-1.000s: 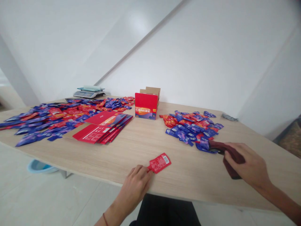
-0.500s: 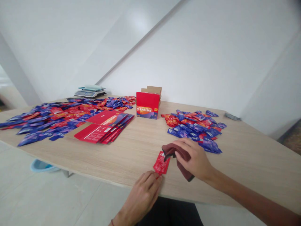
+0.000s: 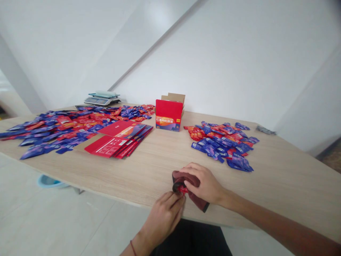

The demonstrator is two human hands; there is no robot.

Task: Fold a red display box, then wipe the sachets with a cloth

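Observation:
Near the table's front edge lies a red sachet, mostly covered by a brown cloth with dark edging. My right hand grips the cloth, its fingers bent over it, and the cloth rests on the sachet. At the sachet's near end, my left hand pinches it with the fingertips pressed together. Most of the sachet is hidden under the cloth and fingers.
A red printed carton stands open at the back. Flattened cartons lie stacked left of centre, beside a large heap of blue and red sachets. A smaller sachet pile lies right. A scale sits behind.
My right hand has brought the cloth left and down onto the red sachet, covering most of it. My left hand stays at the sachet's near end. The view has shifted slightly.

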